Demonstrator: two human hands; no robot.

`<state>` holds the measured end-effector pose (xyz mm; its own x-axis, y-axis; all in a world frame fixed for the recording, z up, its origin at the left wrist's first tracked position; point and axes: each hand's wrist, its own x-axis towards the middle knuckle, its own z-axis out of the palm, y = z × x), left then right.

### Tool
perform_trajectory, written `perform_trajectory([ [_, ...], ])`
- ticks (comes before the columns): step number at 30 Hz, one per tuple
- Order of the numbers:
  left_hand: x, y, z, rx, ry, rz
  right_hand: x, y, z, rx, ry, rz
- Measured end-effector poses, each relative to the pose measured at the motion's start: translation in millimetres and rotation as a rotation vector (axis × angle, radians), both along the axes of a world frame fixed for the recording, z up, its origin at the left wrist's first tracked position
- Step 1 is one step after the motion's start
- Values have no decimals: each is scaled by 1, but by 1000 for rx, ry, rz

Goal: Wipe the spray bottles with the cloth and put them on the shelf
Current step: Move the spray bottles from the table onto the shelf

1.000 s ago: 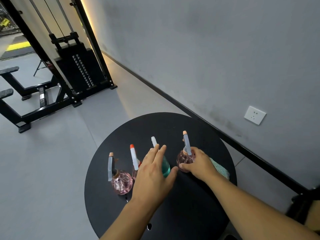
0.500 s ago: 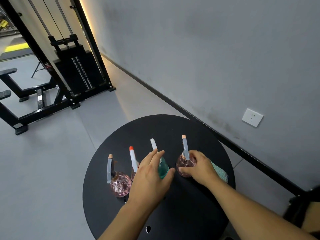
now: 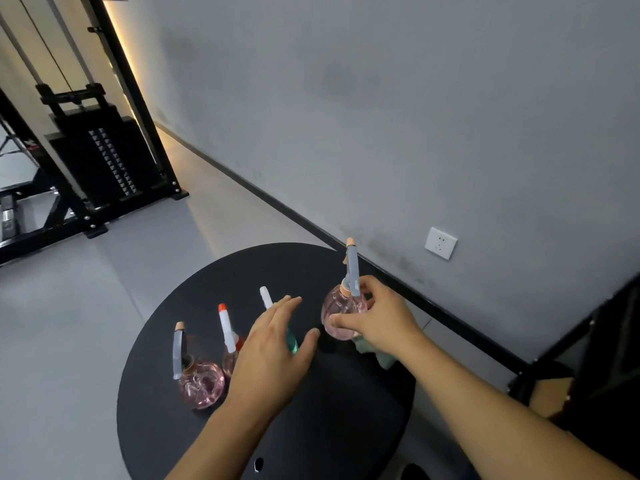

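Observation:
Several spray bottles stand on a round black table (image 3: 332,427). My right hand (image 3: 379,320) grips a pink round bottle (image 3: 337,308) with a grey sprayer, lifted a little above the table. Under that hand lies a pale green cloth (image 3: 382,358), mostly hidden. My left hand (image 3: 273,358) hovers with straight fingers over a teal bottle (image 3: 292,341), which it largely covers. To the left stand a red-tipped bottle (image 3: 228,332) and another pink round bottle (image 3: 201,384).
A grey wall with a white socket (image 3: 440,243) runs behind the table. A black cable weight machine (image 3: 100,150) stands at the far left on the grey floor. A dark shelf frame (image 3: 602,358) is at the right edge.
My right hand has lifted the pink bottle up off the table. My left hand has stayed over the teal bottle. The camera has turned to the right.

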<state>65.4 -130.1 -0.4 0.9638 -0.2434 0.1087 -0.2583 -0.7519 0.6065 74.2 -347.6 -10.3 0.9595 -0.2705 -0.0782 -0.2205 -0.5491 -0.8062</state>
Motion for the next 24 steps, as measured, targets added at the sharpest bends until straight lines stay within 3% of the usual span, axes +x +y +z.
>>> perform_trajectory([
  [16, -78, -49, 58, -196, -67, -186, -165, -54, 121, -65, -88, -163],
  [24, -119, -88, 88, -277, -128, -333, -256, -81, 140, -88, -85, -281],
])
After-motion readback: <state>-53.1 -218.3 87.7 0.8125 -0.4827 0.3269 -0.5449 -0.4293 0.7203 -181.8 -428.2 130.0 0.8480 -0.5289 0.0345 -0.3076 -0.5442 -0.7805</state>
